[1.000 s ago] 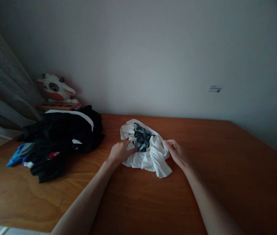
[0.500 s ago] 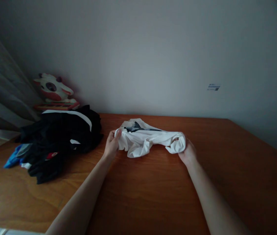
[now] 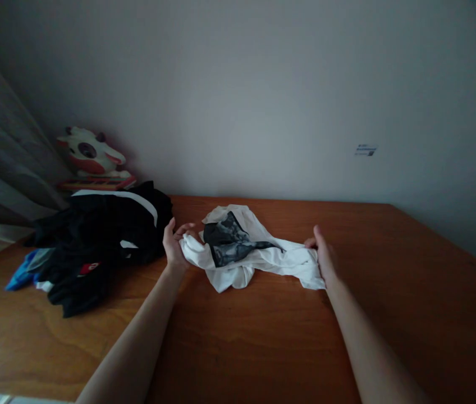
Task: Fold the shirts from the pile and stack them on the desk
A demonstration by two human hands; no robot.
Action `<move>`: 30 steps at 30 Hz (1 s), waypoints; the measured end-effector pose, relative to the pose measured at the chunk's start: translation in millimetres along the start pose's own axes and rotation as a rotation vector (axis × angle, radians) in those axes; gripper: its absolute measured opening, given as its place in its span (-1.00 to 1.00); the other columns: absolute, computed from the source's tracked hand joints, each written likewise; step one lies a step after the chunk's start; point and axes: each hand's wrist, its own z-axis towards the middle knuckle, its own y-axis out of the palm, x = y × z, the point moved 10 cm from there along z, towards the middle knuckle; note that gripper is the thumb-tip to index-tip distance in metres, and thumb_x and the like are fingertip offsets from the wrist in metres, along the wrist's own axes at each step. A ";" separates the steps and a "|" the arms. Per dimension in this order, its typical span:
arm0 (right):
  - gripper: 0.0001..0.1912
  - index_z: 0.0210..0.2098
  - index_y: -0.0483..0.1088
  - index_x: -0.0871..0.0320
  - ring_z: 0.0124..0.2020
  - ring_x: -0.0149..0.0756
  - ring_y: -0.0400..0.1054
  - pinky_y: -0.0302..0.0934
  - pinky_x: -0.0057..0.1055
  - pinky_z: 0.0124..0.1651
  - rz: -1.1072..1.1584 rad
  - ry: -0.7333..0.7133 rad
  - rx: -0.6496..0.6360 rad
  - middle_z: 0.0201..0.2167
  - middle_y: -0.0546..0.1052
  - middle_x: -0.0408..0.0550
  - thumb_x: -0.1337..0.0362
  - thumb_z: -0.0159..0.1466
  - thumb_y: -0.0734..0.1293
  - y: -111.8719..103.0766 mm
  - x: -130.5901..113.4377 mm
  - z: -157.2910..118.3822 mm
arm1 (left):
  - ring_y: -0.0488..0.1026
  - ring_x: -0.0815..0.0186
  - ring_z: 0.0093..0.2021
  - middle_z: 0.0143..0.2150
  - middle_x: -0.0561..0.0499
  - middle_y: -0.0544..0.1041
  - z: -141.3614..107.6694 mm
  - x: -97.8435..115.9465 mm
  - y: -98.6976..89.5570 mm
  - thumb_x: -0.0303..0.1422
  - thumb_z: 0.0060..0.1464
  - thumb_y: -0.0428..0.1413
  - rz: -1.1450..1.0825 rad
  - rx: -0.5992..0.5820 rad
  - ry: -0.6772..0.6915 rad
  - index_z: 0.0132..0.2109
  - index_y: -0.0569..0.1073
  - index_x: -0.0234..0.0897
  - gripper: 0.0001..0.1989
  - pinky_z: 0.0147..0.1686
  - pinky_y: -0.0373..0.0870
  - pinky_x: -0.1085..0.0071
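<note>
A crumpled white T-shirt (image 3: 275, 261) with a dark grey picture print stretches between my two hands, just over the wooden table. My left hand (image 3: 175, 247) holds its left end, thumb raised and fingers curled at the cloth. At the opposite end, my right hand (image 3: 324, 258) grips the bunched fabric; its thumb points up, and the other fingers are partly hidden behind the cloth. Behind the held edge, the rest of the shirt lies loosely heaped, with the print facing up toward me.
A pile of black clothes (image 3: 107, 235) with white stripes lies left of my left hand, a blue cloth (image 3: 21, 272) under its edge. Behind it stands a cow-shaped toy keyboard (image 3: 95, 160). The wooden table (image 3: 255, 348) meets a pale wall (image 3: 255, 101); a curtain (image 3: 6, 151) hangs at left.
My hands have moved apart, the left one further left. The shirt's rolled front has opened and shows more of the dark print. Both thumbs have lifted off the cloth.
</note>
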 end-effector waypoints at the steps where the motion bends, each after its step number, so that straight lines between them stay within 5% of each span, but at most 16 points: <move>1: -0.30 -0.72 0.22 0.04 -0.52 -0.28 0.38 0.27 -0.35 -0.40 -0.048 -0.005 -0.002 -0.60 0.48 -0.06 -0.41 0.19 0.23 2.6 0.0 -1.7 | 0.45 0.30 -0.55 -0.54 0.02 0.49 1.9 2.9 -4.8 0.08 0.03 0.12 0.054 0.045 0.049 -0.36 0.53 -0.30 -0.53 -0.53 0.37 0.40; 4: -0.48 -0.52 0.44 0.06 -0.29 -0.17 0.49 0.34 -0.30 -0.20 -0.123 -0.050 -0.198 -0.34 0.62 -0.01 -0.28 0.12 0.39 31.3 1.8 -9.5 | 0.59 0.19 -0.26 -0.27 -0.07 0.65 3.4 6.5 -3.9 -0.04 -0.05 0.22 0.373 0.099 0.183 -0.27 0.57 -0.27 -0.63 -0.30 0.48 0.37; 8: -0.47 -0.07 0.53 0.05 -0.19 -0.16 0.49 0.33 -0.24 -0.08 -0.274 -0.187 -0.411 -0.14 0.64 0.00 -0.10 0.06 0.50 60.9 -6.4 -26.4 | 0.57 0.04 0.00 0.02 -0.15 0.64 -3.7 -12.7 23.8 -0.05 -0.15 0.33 0.820 -0.102 0.186 0.03 0.57 -0.27 -0.40 -0.05 0.48 0.24; 11: -0.60 -0.31 0.58 0.08 -0.34 -0.21 0.46 0.29 -0.30 -0.21 -0.347 -0.160 -0.646 -0.36 0.62 -0.07 -0.13 0.20 0.40 79.5 -8.0 -42.4 | 0.58 0.03 -0.07 -0.01 -0.13 0.66 -16.5 -30.0 44.0 -0.03 -0.20 0.38 0.951 -0.335 0.125 0.07 0.58 -0.26 -0.32 -0.06 0.49 0.20; 13: -0.43 -0.61 0.47 0.09 -0.37 -0.22 0.45 0.26 -0.31 -0.22 -0.325 -0.141 -0.731 -0.47 0.58 -0.06 -0.19 0.30 0.27 84.2 -11.3 -48.4 | 0.59 0.07 -0.14 -0.09 -0.09 0.67 -26.6 -42.3 56.3 0.04 -0.14 0.35 0.917 -0.508 0.049 0.01 0.62 -0.25 -0.38 -0.11 0.49 0.23; 15: -0.32 -0.71 0.35 0.08 -0.36 -0.22 0.45 0.26 -0.31 -0.18 -0.294 -0.151 -0.654 -0.47 0.57 -0.03 -0.23 0.35 0.18 79.6 -15.4 -43.4 | 0.58 0.11 -0.19 -0.17 -0.09 0.67 -32.7 -49.4 63.5 0.15 0.00 0.22 0.825 -0.600 -0.012 -0.06 0.63 -0.27 -0.40 -0.15 0.49 0.25; 17: -0.39 -0.57 0.45 0.08 -0.35 -0.22 0.44 0.26 -0.30 -0.18 -0.305 -0.191 -0.517 -0.43 0.57 -0.03 -0.25 0.32 0.20 73.3 -16.7 -36.0 | 0.56 0.14 -0.25 -0.25 -0.09 0.65 -31.5 -49.4 63.5 0.20 0.10 0.09 0.796 -0.580 -0.002 -0.06 0.61 -0.27 -0.37 -0.19 0.48 0.25; 21: -0.46 -0.09 0.52 0.07 -0.34 -0.20 0.39 0.26 -0.30 -0.24 -0.471 -0.326 -0.350 -0.35 0.53 -0.06 -0.20 0.15 0.40 74.7 -16.3 -34.5 | 0.53 0.07 -0.15 -0.19 -0.13 0.59 -29.1 -32.7 60.8 -0.01 0.06 0.21 1.218 -0.443 0.317 -0.09 0.61 -0.21 -0.58 -0.09 0.43 0.18; 25: -0.68 -0.23 0.54 0.04 -0.30 -0.18 0.41 0.24 -0.28 -0.20 -0.565 -0.375 -0.382 -0.33 0.53 -0.05 -0.04 0.17 0.40 85.5 -15.5 -40.9 | 0.44 -0.08 -0.02 -0.11 -0.20 0.53 -33.3 -27.6 60.2 -0.15 0.02 0.24 1.604 -0.347 0.525 -0.13 0.65 -0.16 -0.70 0.01 0.34 0.04; 30: -0.76 -0.33 0.43 0.04 -0.32 -0.19 0.41 0.24 -0.31 -0.23 -0.304 -0.227 -0.314 -0.39 0.55 -0.13 0.02 0.15 0.35 74.0 -16.0 -32.9 | 0.48 0.08 -0.13 -0.17 -0.11 0.58 -43.3 -38.7 76.4 -0.38 0.04 0.16 1.388 -0.601 0.562 -0.25 0.62 -0.16 -0.84 -0.03 0.34 0.20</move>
